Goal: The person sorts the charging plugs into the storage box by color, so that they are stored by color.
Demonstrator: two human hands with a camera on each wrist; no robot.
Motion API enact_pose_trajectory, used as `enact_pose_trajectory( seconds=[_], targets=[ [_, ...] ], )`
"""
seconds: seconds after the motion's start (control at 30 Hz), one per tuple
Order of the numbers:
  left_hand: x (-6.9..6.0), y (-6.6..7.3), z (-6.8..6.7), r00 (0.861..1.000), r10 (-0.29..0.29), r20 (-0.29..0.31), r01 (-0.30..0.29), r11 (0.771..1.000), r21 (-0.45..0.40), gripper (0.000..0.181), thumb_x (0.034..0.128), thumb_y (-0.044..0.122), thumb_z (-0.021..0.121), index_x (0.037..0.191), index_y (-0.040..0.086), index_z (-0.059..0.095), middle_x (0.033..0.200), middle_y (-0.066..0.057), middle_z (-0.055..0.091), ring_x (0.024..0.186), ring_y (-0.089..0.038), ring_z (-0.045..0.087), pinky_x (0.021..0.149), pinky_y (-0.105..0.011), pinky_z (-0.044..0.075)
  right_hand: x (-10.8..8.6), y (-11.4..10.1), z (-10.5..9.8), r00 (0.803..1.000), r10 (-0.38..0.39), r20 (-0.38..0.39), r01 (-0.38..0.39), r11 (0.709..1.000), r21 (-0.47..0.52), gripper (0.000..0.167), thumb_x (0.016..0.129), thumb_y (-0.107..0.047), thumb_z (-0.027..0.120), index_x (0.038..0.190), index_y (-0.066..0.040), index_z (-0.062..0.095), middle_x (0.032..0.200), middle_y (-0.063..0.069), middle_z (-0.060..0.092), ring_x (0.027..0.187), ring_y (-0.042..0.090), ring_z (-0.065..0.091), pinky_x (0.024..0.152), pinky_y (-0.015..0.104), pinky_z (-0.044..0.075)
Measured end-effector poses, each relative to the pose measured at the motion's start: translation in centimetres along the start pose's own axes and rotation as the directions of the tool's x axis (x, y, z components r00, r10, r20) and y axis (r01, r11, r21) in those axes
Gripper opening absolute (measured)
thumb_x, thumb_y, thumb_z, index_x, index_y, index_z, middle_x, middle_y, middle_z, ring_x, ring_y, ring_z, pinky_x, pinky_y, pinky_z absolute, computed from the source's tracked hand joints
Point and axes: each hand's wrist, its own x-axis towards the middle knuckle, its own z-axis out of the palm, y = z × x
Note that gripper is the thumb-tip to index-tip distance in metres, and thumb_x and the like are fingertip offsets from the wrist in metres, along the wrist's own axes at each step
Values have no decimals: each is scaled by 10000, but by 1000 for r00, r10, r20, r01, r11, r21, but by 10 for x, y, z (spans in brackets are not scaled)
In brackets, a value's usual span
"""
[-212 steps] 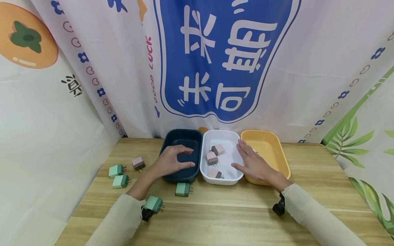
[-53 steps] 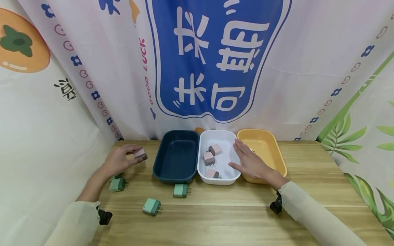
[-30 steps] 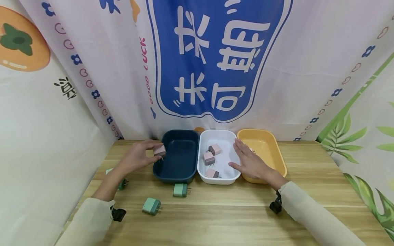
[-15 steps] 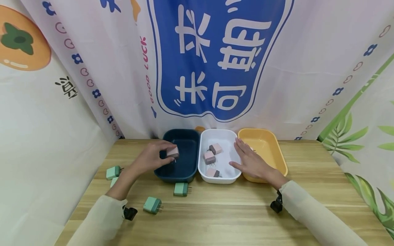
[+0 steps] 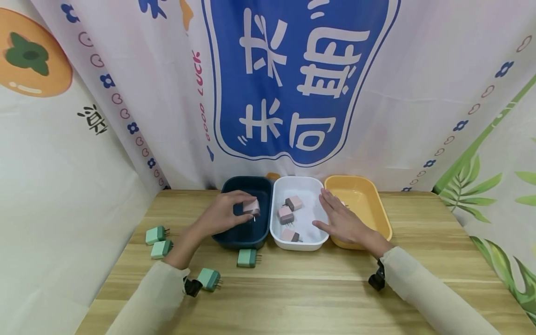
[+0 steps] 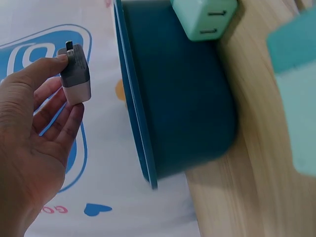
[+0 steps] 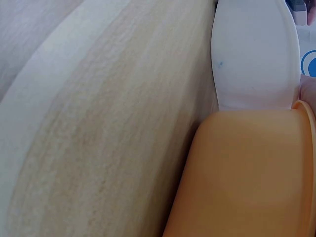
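Over the navy bin [image 5: 243,242], my left hand [image 5: 222,215] pinches a pink-and-grey plug charger [image 5: 251,206] between thumb and fingers. In the left wrist view this charger [image 6: 76,74] hangs clear of the bin's rim, prongs toward the thumb. My right hand [image 5: 345,223], fingers straight, lies over the adjoining rims of the white bin [image 5: 311,230] and the yellow bin [image 5: 370,209]. Three pink-and-grey chargers [image 5: 286,215] lie in the white bin. A small bit of something with prongs shows in the yellow bin, mostly hidden behind the right hand.
Several green chargers lie on the wooden table [image 5: 301,298]: two at the left [image 5: 155,235], one beside the left wrist [image 5: 208,279], one in front of the navy bin [image 5: 247,258]. A printed curtain [image 5: 377,139] hangs behind the bins.
My left hand went left from the navy bin, took the pink-and-grey charger off the table, and carried it right, over the navy bin. The right hand has stayed in place.
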Motion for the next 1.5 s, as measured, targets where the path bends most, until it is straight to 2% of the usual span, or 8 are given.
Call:
enact_pose_trajectory(
  seconds=[0.3,0.67,0.97,1.23,1.5],
  targets=[
    [15,15,9,1000,-13,27,14,999,-37,455,883,145,879,1310,64,744,1330,-116,719,1214,-273,681,1032,-432,575,0,0,0,1000,-8,2,8,1000,-2,996,1044,-667,483,1677,18,130,1779,146,-6,1632,378,74,1286,605,173],
    [32,22,29,998,-39,54,40,999,-18,447,879,162,887,1298,83,755,1326,-111,722,1201,-253,692,1043,-407,569,0,2,2,1000,-7,-2,7,1000,-4,976,1052,-634,502,1673,26,140,1778,161,6,1627,401,82,1275,631,178],
    [45,29,45,997,1,78,2,999,-36,448,875,143,887,1293,56,753,1306,-103,735,1177,-237,697,1033,-385,573,0,2,1,1000,-5,-4,5,1000,0,979,1047,-639,507,1678,13,138,1780,141,-4,1631,379,82,1281,613,186],
    [55,35,58,994,-2,113,10,998,-68,442,888,122,872,1306,50,748,1289,-104,744,1119,-227,698,1015,-407,585,-1,4,3,1000,-10,-9,10,1000,-3,969,1050,-623,518,1676,15,145,1780,140,-3,1633,372,72,1279,615,182],
    [63,36,69,988,12,156,-4,999,-51,449,902,175,871,1316,52,746,1304,-74,743,1178,-215,693,1043,-367,566,-1,2,1,1000,-16,-7,16,1000,5,969,1049,-624,520,1677,13,145,1781,143,10,1633,372,82,1278,615,189]
  ],
)
